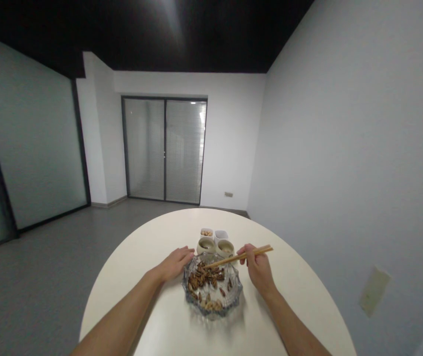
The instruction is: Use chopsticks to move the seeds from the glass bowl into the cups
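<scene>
My right hand (256, 269) grips a pair of wooden chopsticks (229, 259), which slant down to the left over a scalloped clear glass bowl (239, 292). Their tips reach dark brown, elongated nuts (196, 281) heaped at the bowl's left and back. Paler nut pieces (213, 305) lie toward its near side. Beside the bowl's far left rim, my left hand (177, 263) lies with its fingers stretched out, holding nothing. Just behind the bowl are two beige cups, a left one (200, 247) and a right one (230, 251), each with a little something dark inside.
Behind the beige cups stand a white dish (202, 234) with light-coloured nuts and a second white dish (221, 236). All rest on a round cream table (152, 321). A white wall (345, 148) rises to the right; glass doors (164, 148) are at the back.
</scene>
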Demonstrator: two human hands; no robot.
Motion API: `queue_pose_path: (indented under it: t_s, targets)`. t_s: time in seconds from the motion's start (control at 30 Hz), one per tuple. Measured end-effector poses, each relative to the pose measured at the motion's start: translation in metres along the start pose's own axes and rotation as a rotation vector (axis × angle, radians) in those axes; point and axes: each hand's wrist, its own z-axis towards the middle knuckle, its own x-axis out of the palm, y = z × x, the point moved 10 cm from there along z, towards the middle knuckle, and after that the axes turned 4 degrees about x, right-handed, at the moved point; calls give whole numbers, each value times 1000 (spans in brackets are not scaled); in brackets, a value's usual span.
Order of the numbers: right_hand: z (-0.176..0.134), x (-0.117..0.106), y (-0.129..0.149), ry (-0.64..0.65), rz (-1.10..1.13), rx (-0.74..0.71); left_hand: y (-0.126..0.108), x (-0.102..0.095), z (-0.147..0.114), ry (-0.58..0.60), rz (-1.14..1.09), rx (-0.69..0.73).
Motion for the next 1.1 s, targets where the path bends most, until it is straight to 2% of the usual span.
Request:
queue_pose_path:
  t_s: [0.2,0.57,0.93,1.1]
  targets:
    - [2,-6,-1,-33,17,-6,-3,1,-1,29,31,-12]
    - [2,-18,-6,-130,87,19,-1,-1,-3,1,-9,-11]
    - [9,-46,-16,-379,75,1,-9,-3,-2,-3,22,36]
    - [15,-51,-30,-435,16,-27,-8,-3,0,-12,15,63]
